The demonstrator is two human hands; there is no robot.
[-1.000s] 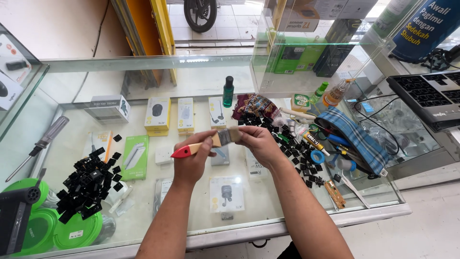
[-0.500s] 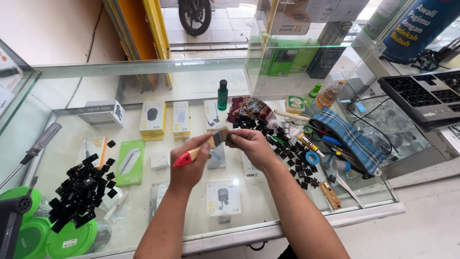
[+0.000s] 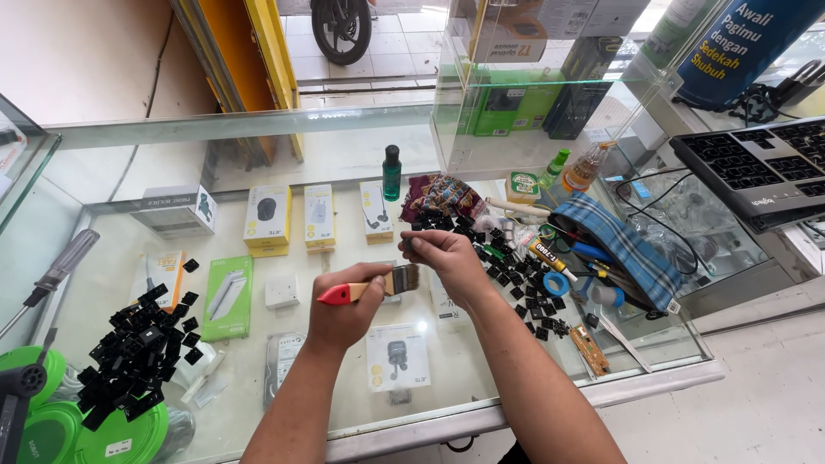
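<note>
My left hand [image 3: 348, 308] is closed around a small paintbrush [image 3: 378, 285] with a red handle and tan bristles. The bristles point right and sit just under the fingertips of my right hand [image 3: 445, 255]. My right hand pinches a small dark piece, mostly hidden by the fingers, above the glass counter [image 3: 481, 361]. A scatter of black keycaps [image 3: 516, 277] lies just right of my right hand. A bigger heap of black keycaps [image 3: 133, 352] lies at the left of the counter.
A keyboard without keycaps [image 3: 756, 167] sits at the far right. A blue plaid pouch [image 3: 620, 247], a glue tube [image 3: 550, 257] and tools lie right of the hands. A green bottle [image 3: 392, 172] stands at the back, a screwdriver [image 3: 56, 271] and green lids [image 3: 51, 425] at the left. Boxed goods show under the glass.
Both hands stay together over the counter. The brush has dropped slightly, from level with the right fingertips to just under them. The view has shifted a little.
</note>
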